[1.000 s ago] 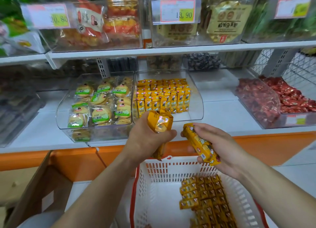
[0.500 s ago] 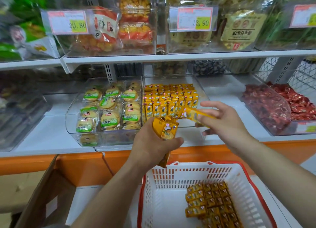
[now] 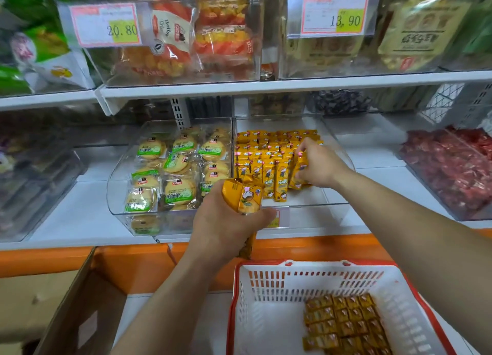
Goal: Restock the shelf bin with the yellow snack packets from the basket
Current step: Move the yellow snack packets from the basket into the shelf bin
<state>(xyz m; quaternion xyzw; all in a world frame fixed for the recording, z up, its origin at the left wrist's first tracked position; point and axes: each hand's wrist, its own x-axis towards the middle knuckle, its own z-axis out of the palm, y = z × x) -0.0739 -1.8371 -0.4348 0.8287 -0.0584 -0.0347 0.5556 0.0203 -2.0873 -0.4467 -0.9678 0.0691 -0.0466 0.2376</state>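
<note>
- right hand (image 3: 316, 162) pinches one yellow packet (image 3: 299, 173) toward the front right of the shelf bin (image 3: 343, 154); advise standing it upright, flush against the front row
- left hand (image 3: 226, 221) fingers clamped round spare packets (image 3: 243, 197) before the bin's front edge; more lie in the basket (image 3: 292, 280)

Yellow packets (image 3: 269, 152) stand in rows in the clear bin (image 3: 336, 194); others (image 3: 343, 325) lie flat in the basket (image 3: 266, 314); one bunch (image 3: 243, 196) upright in left hand (image 3: 229, 226).
</note>
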